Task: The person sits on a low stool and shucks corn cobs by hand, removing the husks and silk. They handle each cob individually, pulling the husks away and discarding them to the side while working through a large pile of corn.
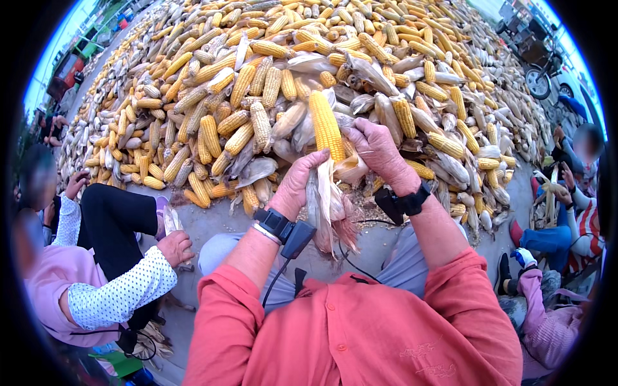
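Note:
An ear of yellow corn [324, 118] stands upright in front of my chest, its kernels bare at the upper part. My left hand [301, 181] grips its base, thumb on the lower kernels. Below that hand hang pale, peeled-back husk leaves [324, 198] with reddish silk [345, 227] at their ends. My right hand [379, 147] is closed on a strip of husk at the ear's right side; its fingertips are partly hidden. One husk flap [351, 169] curls outward between the two hands. Both wrists wear black straps with devices and cables.
A large heap of corn ears [260, 87], some husked and some still in husk, rises directly ahead. At left a person's hand [176, 248] holds a corn ear. Several people sit at right, one holding a husked-back ear [550, 186]. A motorcycle [538, 79] stands far right.

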Tool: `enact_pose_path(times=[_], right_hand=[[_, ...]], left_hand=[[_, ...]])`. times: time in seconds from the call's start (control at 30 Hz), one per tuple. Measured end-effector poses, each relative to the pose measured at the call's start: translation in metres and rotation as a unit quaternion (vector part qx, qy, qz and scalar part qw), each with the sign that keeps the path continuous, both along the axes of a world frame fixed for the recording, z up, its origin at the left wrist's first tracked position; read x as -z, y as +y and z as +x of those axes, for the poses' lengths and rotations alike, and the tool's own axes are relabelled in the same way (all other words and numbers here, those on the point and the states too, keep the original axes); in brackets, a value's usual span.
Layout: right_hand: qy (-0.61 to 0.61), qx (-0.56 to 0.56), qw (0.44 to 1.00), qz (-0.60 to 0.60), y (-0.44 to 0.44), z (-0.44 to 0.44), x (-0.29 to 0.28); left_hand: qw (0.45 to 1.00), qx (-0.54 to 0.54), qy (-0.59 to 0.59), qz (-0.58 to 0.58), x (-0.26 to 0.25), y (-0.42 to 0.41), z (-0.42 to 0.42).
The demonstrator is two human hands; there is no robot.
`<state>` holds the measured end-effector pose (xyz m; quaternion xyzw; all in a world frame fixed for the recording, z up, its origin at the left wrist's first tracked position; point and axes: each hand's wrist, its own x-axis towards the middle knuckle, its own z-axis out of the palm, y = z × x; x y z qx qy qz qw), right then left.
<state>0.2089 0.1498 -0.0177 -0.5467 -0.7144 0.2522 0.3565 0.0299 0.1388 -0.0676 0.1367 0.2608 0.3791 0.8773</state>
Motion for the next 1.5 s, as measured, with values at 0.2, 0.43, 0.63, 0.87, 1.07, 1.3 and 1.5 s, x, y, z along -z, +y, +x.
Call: enact_pose_path(times=[0.2,0.43,0.63,0.87,1.07,1.3,1.5], right_hand=[[0.156,-0.111,0.976,-0.103,-0.046,-0.04,0.006],[0.314,-0.078,0.917,-0.231,-0.03,-0.012,0.015],[0.449,-0.009,0.875,-0.18,-0.015,-0.015,0.014],[0.537,0.036,0.836,-0.104,-0.008,-0.022,0.001],[0.601,0.016,0.785,-0.148,-0.007,-0.023,0.0],[0.604,0.028,0.78,-0.164,0.001,-0.017,0.01],[0.559,0.003,0.754,-0.343,0.01,-0.002,0.016]], left_hand=[[0.993,-0.115,-0.031,0.027,0.001,0.013,-0.009],[0.977,-0.122,0.086,0.149,-0.022,0.012,-0.014],[0.886,0.008,0.34,0.316,-0.042,-0.003,0.006],[0.891,-0.048,0.328,0.311,-0.027,-0.002,0.019],[0.97,0.06,0.15,0.181,-0.029,-0.001,0.018],[0.945,0.048,0.231,0.226,-0.034,-0.008,0.03],[0.656,0.148,0.567,0.476,-0.027,-0.016,0.034]])
